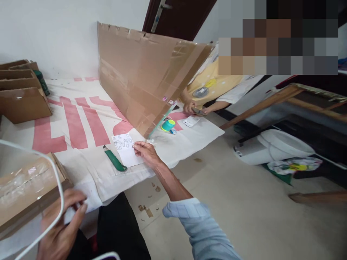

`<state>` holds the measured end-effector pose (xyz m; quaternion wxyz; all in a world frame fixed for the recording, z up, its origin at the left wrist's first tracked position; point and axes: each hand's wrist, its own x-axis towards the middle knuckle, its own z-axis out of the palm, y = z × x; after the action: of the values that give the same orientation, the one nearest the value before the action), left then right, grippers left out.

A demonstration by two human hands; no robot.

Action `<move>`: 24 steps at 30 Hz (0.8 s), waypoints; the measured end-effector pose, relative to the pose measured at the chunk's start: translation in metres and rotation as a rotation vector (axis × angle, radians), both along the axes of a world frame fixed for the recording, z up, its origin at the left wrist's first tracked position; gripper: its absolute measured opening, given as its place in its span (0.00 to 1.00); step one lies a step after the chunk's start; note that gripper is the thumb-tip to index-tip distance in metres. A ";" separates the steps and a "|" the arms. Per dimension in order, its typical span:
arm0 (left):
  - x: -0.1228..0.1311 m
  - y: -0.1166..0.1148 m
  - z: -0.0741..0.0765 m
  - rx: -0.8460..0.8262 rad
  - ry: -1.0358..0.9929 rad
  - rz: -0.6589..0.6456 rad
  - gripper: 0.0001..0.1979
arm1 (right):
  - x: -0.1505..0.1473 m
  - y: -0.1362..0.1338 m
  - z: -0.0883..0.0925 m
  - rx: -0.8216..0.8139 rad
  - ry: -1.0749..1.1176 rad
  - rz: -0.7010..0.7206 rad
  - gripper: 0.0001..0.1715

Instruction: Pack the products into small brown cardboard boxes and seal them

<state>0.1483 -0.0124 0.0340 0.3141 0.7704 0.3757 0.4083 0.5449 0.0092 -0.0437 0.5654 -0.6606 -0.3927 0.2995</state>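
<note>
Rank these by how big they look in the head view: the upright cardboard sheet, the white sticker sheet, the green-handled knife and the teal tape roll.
1. upright cardboard sheet
2. white sticker sheet, touched by the right hand
3. green-handled knife
4. teal tape roll, though it lies farther from the camera, so it may look smaller than it is.

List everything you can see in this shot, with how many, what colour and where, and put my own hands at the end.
cardboard sheet: one, brown, standing tilted across the table
table cloth: one, cream with red marks, covering the table
white paper: one, white with small printed marks, on the cloth under the right fingertips
green-handled tool: one, green, left of the paper
teal cup: one, teal and yellow, past the cardboard's near corner
cardboard boxes: several, brown, far left
white tub: one, white, on the floor at right
other person: one, yellow top, seated beyond the table
left hand: holds a white sheet edge, near a brown box
right hand: touches the white paper
</note>
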 end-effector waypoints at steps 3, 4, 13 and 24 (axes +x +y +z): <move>0.057 0.019 -0.009 -0.132 -0.121 -0.183 0.12 | -0.049 -0.023 0.020 -0.002 0.385 0.244 0.22; 0.073 0.025 -0.013 -0.168 -0.160 -0.218 0.14 | -0.064 -0.029 0.025 -0.009 0.469 0.306 0.21; 0.117 0.036 -0.038 -0.103 -0.265 -0.235 0.09 | -0.113 -0.044 0.027 0.014 0.528 0.334 0.22; 0.117 0.035 -0.034 -0.005 -0.266 -0.193 0.04 | -0.118 -0.047 0.027 0.121 0.330 0.272 0.17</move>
<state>0.2648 0.0226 -0.0003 0.4006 0.7412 0.2559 0.4739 0.4267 -0.0376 -0.0169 0.6148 -0.5087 -0.3976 0.4528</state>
